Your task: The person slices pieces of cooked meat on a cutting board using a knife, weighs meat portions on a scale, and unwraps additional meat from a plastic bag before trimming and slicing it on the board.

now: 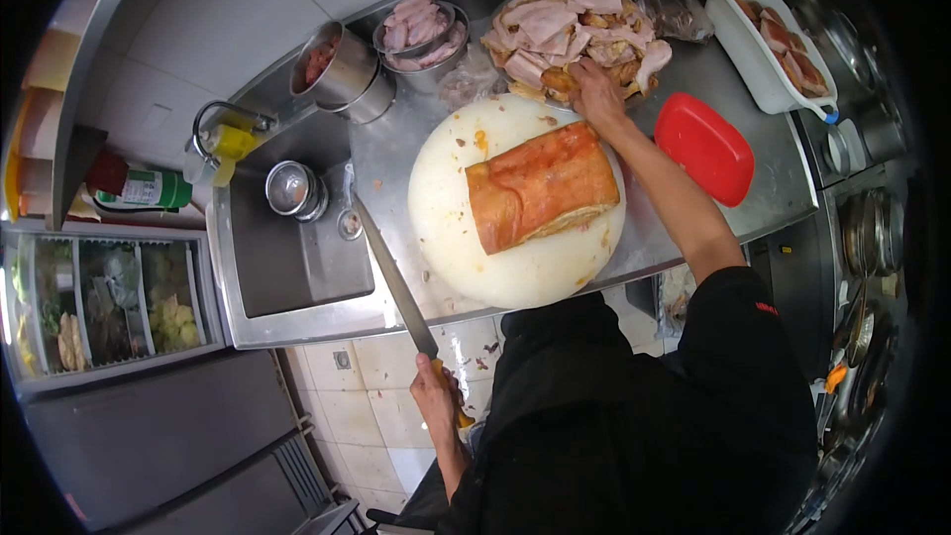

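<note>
My left hand (438,404) is wrapped round the yellow handle of a long knife (391,275). The blade points up and away, crossing the counter's front edge beside the sink. My right hand (598,97) reaches over the board to the near side of a heap of cut meat (555,25). Its fingers are closed at a browned piece of meat (558,82), with the fingertips partly hidden. Below that hand a large block of roast meat with orange-brown skin (540,181) lies on a round white cutting board (446,238), which is scattered with crumbs.
A red plastic tray (703,149) sits right of the board, and a white tub (763,64) of meat stands beyond it. Metal pots (347,89) and a bowl of pale meat pieces (413,25) line the back. The steel sink (297,282) is at left, holding small metal cups (294,188).
</note>
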The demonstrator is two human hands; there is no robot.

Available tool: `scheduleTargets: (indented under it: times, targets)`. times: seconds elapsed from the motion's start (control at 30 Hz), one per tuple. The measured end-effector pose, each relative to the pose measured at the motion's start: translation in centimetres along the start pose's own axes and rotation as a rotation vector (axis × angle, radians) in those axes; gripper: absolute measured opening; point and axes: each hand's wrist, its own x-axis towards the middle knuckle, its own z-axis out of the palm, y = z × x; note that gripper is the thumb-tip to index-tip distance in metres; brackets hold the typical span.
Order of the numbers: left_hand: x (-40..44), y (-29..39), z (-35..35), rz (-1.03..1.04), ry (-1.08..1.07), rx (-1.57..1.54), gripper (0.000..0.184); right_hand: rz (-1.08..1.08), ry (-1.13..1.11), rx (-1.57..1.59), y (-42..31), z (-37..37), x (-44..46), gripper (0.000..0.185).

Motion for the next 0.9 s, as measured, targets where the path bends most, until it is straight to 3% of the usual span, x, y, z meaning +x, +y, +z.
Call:
scheduleTargets:
  times: [0.2,0.3,0.4,0.5,0.6,0.9]
  targets:
    - [-0.6,0.1,-0.5,0.009,-0.064,0.035,0.062,0.089,-0.179,0.007,-1.1,-2.5,0.5,0.039]
    - [-1.5,0.6,-1.2,-0.007,-0.131,0.091,0.060,0.003,-0.026,0.089,-1.7,-3.1,-0.7,0.046]
    - [-2.3,0.1,-2.1,-0.034,-0.174,0.169,0.062,-0.216,-0.207,0.193,-4.5,-6.0,-3.7,0.064]
    - [-3.0,-0.6,-3.1,-0.030,-0.203,0.290,0.064,-0.216,-0.518,0.050,-6.2,-6.5,-6.0,0.085]
    - [-3.8,-1.3,-4.4,-0.020,-0.212,0.370,0.066,-0.051,-0.451,0.066,-6.3,-6.2,-7.5,0.095]
    - [-6.6,-0.4,-9.3,-0.162,-0.310,0.459,0.066,0.243,-0.274,0.023,-8.6,-6.6,-12.5,0.097]
